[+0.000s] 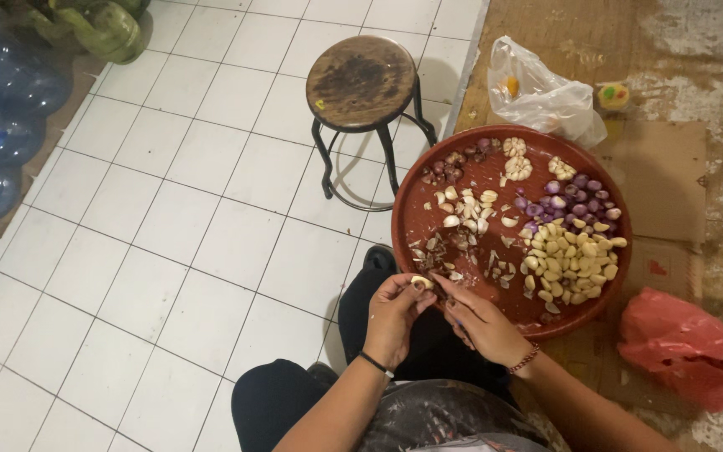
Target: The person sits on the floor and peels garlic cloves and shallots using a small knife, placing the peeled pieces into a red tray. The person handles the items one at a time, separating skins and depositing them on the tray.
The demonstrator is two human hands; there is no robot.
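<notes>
Left hand [392, 311] raised, fingers curled, pinching a garlic clove [421, 283] at the fingertips. Right hand [480, 322] closed beside it, touching the clove, over the red tray [416, 201].

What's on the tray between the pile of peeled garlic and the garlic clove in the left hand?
In the head view, scattered papery skins lie on the red tray between the peeled garlic pile and the clove in the left hand.
</notes>
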